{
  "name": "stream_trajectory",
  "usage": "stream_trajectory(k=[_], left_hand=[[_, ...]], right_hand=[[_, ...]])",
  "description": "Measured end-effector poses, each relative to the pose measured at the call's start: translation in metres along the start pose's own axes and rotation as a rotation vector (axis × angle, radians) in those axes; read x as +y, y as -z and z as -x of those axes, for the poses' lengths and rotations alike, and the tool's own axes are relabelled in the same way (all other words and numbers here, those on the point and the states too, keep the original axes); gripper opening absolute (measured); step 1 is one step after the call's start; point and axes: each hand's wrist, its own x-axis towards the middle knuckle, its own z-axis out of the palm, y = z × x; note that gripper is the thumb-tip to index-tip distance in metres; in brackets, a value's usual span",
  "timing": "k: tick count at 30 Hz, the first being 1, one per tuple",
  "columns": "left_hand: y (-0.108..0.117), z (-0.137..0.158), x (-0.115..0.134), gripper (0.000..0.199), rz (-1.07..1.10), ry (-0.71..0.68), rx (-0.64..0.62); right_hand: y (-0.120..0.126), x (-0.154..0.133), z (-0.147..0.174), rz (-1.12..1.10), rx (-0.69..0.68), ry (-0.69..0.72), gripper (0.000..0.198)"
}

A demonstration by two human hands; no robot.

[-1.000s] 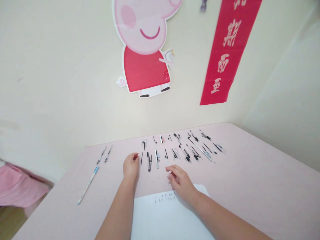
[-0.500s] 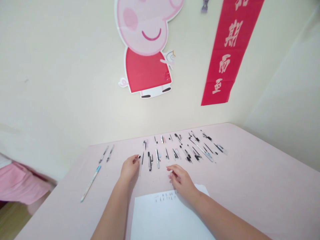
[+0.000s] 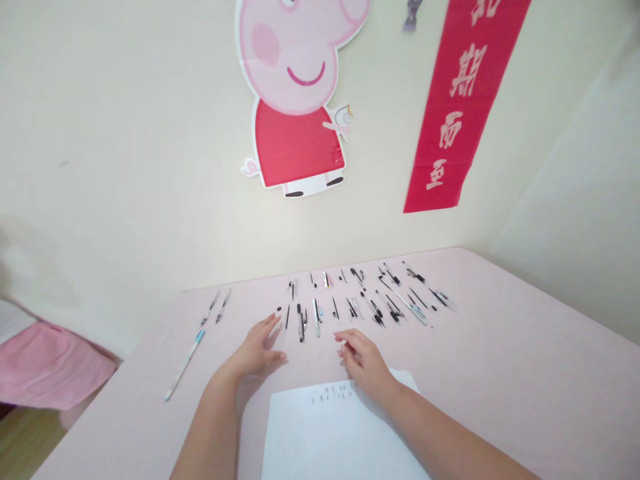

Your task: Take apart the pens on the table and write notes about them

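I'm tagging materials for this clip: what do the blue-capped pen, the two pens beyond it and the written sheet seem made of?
Blue-capped pen: probably smooth plastic, given its pale barrel and blue cap. Two clear pens: likely transparent plastic, as the barrels look see-through; gloss too small to judge. Written sheet: apparently matte paper, thin, white, without glare.

small black piece (image 3: pixel 279 309), loose | thin dark rod (image 3: pixel 287 317), just beside it | pen parts (image 3: pixel 301 327), in rows

Bright, diffuse light leaves a soft shadow beside the left hand (image 3: pixel 256 349). Lower centre, the handwriting (image 3: pixel 328 389) is blurred.
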Motion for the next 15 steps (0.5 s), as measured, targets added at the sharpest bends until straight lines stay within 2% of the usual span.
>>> stream_trajectory(k=[2, 4, 10, 15], left_hand=[[0.001, 0.003, -0.003, 0.089, -0.044, -0.009, -0.078], [0.002, 0.004, -0.004, 0.088, -0.071, -0.002, -0.105], [-0.003, -0.001, -0.005, 0.073, -0.046, -0.003, 0.0], [-0.007, -0.008, -0.003, 0.074, -0.002, 0.001, 0.051]], right_hand=[[0.0, -0.001, 0.0, -0.002, -0.003, -0.007, 0.029], [0.0, -0.001, 0.0, 0.001, -0.005, -0.006, 0.029], [0.0, 0.0, 0.0, 0.001, -0.009, -0.003, 0.031], [0.0, 0.0, 0.0, 0.008, -0.009, -0.008, 0.031]])
